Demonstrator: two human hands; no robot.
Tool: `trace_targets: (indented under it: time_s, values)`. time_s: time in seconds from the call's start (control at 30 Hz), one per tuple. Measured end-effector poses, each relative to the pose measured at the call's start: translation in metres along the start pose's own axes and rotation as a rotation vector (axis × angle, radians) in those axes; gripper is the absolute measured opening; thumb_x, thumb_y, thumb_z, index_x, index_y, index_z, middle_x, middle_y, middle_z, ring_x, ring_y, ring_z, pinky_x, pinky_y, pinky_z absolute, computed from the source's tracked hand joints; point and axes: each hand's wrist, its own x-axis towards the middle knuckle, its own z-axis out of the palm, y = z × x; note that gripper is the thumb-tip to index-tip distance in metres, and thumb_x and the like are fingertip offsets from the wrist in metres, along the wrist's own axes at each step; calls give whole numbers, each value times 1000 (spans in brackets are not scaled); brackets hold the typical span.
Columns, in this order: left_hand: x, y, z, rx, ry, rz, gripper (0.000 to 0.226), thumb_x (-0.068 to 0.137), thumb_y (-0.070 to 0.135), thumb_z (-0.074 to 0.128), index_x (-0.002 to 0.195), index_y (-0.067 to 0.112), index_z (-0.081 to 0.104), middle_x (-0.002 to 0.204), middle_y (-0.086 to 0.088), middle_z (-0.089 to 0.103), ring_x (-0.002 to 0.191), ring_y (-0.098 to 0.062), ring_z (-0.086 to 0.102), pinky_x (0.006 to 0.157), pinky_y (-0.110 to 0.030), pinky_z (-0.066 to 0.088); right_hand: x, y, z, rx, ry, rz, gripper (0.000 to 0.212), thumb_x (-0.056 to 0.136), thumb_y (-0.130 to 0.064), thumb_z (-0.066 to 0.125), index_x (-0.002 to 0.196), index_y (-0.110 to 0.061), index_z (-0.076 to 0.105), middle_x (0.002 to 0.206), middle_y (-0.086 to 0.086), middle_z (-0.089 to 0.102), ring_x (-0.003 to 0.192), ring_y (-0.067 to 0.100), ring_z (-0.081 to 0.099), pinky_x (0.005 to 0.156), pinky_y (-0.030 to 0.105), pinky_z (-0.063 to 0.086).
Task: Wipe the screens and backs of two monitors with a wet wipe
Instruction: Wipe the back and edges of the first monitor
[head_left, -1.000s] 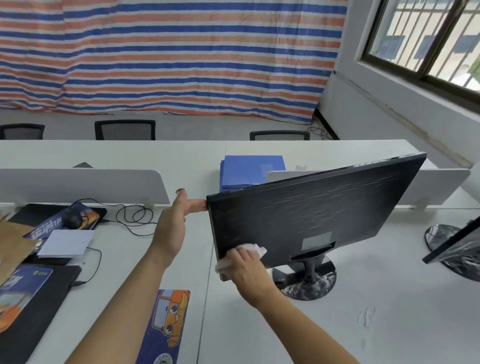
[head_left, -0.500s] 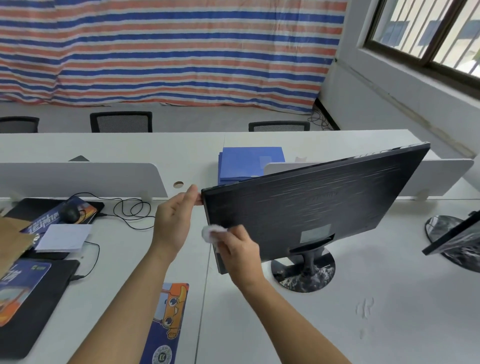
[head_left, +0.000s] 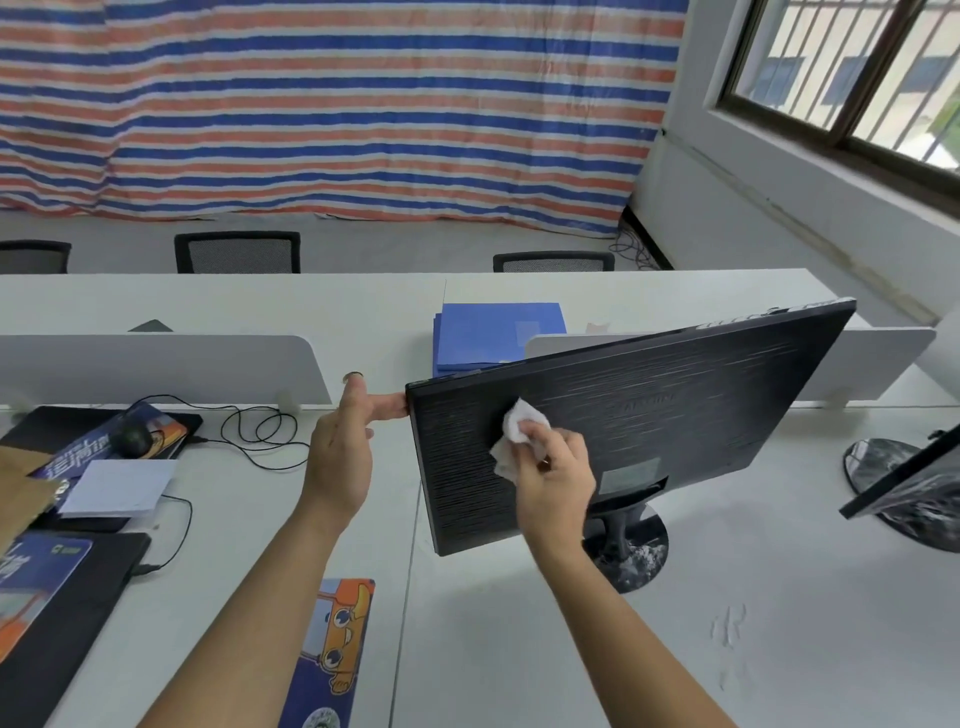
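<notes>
The left hand (head_left: 340, 457) has stayed where it was half a second ago. Its fingers are nearly straight, their tips against the upper left corner of the monitor (head_left: 675, 410), with the thumb up. Whether any fingertip hooks round to the screen side is hidden by the panel's edge.

The right hand (head_left: 558, 475) has moved. It was at the monitor's left edge just below that corner. Now it lies further right on the back panel, over its upper left part. Its curled fingers bunch the white wet wipe (head_left: 517, 434) and press it onto the dark ribbed plastic. Part of the wipe shows above and left of the knuckles.

The monitor stands near the middle of the desk (head_left: 519, 649) on its round marbled base (head_left: 639, 556). Its back is turned to the camera and its screen faces the far edge of the desk, towards the white divider panel (head_left: 156, 366). Its long axis runs left to right, skewed to the desk's edges: the left end is nearer and the right end is further back. The top edge seems to lean away from the viewer.

A stack of blue folders (head_left: 498, 335) lies beyond the monitor's top left corner. At the right edge of the desk, well apart, the second monitor (head_left: 906, 480) is only partly in view, above its own round base (head_left: 867, 465).
</notes>
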Motion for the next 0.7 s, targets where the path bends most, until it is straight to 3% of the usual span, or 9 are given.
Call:
trace_targets:
  time_s: [0.07,0.2,0.27,0.33,0.4,0.47,0.53,0.6,0.7]
  values:
    - [4,-2,-2,-12,-23,-13,69,99,55,15,99,24,76,101,7,75,73,12,54,82,-33,35,-11,-22,21,51,-17,-100,25,82,-4,73,100,-23,76,92,-10,55,79,-2,58,71,5,42]
    - [11,-4,-7,0,-32,-68,76,95,62,11,94,23,76,95,10,75,88,7,58,93,-36,36,-46,-32,59,-96,-442,-475,29,85,-9,69,110,-24,71,98,-3,54,74,10,59,66,23,54]
    - [11,-3,-7,20,-25,-65,74,99,58,10,91,24,76,92,14,75,87,7,57,93,-35,36,-47,-31,54,-87,-457,-485,29,87,-11,67,112,-23,71,98,-1,53,78,9,57,69,20,53]
    - [9,-4,-6,14,-17,-31,72,96,59,12,90,26,76,91,14,75,77,10,55,87,-35,37,-32,-33,34,-10,-263,-371,28,87,-8,65,107,-26,70,95,-2,52,82,-4,51,74,9,46]
    - [7,-6,-3,15,-13,6,70,101,53,12,94,25,76,95,11,76,72,14,53,83,-35,36,-1,-34,8,85,29,-142,25,90,-6,63,97,-29,64,94,-5,51,86,-10,50,77,14,43]
    - [4,-7,-1,23,-2,29,69,106,46,11,98,23,76,101,8,75,74,15,53,83,-34,36,33,-33,-14,169,267,92,15,97,-16,59,105,-28,58,101,-8,49,89,-13,50,81,15,40]
    - [2,-6,1,24,7,50,68,107,44,11,99,23,76,105,7,74,75,17,52,83,-32,36,46,-32,-20,190,366,140,14,99,-22,56,113,-21,56,106,-8,47,93,-16,50,84,14,41]
    - [1,-5,2,24,12,46,68,105,47,12,97,25,75,103,8,73,74,18,51,80,-30,36,29,-34,-3,131,280,41,8,100,-17,53,105,-23,52,102,-9,46,93,-15,50,81,11,43]
    - [1,-6,5,28,52,32,69,96,61,12,91,32,74,97,14,73,73,16,52,80,-32,38,-26,-15,38,-76,-169,-187,14,93,-16,49,101,-22,59,99,-1,51,88,4,49,78,26,48]
